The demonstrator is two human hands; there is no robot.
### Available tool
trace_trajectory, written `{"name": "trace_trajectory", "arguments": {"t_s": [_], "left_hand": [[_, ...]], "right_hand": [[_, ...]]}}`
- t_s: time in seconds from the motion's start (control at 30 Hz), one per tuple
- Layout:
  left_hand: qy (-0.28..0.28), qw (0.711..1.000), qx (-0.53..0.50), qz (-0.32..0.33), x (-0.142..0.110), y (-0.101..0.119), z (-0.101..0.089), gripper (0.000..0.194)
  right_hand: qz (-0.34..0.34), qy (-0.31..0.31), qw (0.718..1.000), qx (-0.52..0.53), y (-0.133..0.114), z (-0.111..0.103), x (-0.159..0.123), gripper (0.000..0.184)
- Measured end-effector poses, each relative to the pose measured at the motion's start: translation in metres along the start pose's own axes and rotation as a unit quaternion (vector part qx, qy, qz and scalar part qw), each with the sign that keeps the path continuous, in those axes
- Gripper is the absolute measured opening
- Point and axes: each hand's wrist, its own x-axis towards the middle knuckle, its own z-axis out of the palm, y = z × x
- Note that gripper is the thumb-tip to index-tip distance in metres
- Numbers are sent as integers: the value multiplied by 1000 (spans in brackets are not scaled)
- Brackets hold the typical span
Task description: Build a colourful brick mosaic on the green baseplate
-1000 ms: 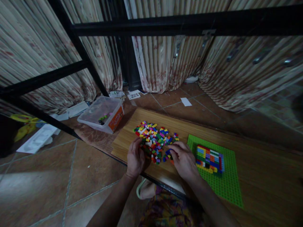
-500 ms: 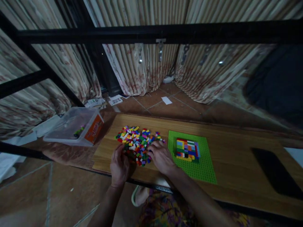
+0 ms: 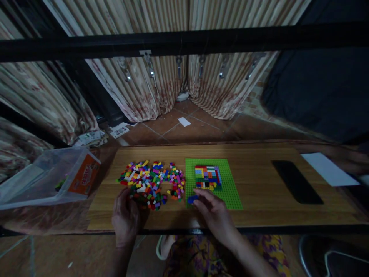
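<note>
My right hand [image 3: 216, 215] pinches a blue toy brick [image 3: 192, 199] between thumb and fingers, over the near left part of a green studded baseplate [image 3: 232, 192]. Just beyond those fingers, a multicoloured block of joined bricks [image 3: 206, 176] is fixed on the baseplate. My left hand [image 3: 125, 217] rests at the near left edge of a loose pile of small coloured bricks [image 3: 150, 179]. Its fingers are curled inward, and what they hold, if anything, is hidden.
A clear plastic box [image 3: 43, 169] with an orange label stands left of the wooden board [image 3: 253, 181]. Towards the right lie a black flat object [image 3: 296, 181] and a white sheet [image 3: 328, 168]. A dark horizontal bar [image 3: 173, 43] with hanging hooks crosses in front of the curtains [image 3: 161, 23].
The view has turned to the right. My right hand has left the pile and moved right to the baseplate with a blue brick in it. My left hand stays by the pile.
</note>
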Motion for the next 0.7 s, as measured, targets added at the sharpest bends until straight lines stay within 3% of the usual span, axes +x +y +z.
{"name": "trace_trajectory", "arguments": {"t_s": [0.2,0.37,0.53,0.7], "left_hand": [[5,1000,21,-8,2,4,2,31],[1,999,28,-17,4,9,1,29],[6,999,36,-17,4,10,2,28],[10,999,42,-1,3,9,2,30]], "right_hand": [[54,84,994,-48,27,-55,-23,28],[81,161,981,-65,45,-78,-23,32],[62,162,982,-80,40,-75,-19,31],[28,87,989,-112,27,-43,-22,22]]}}
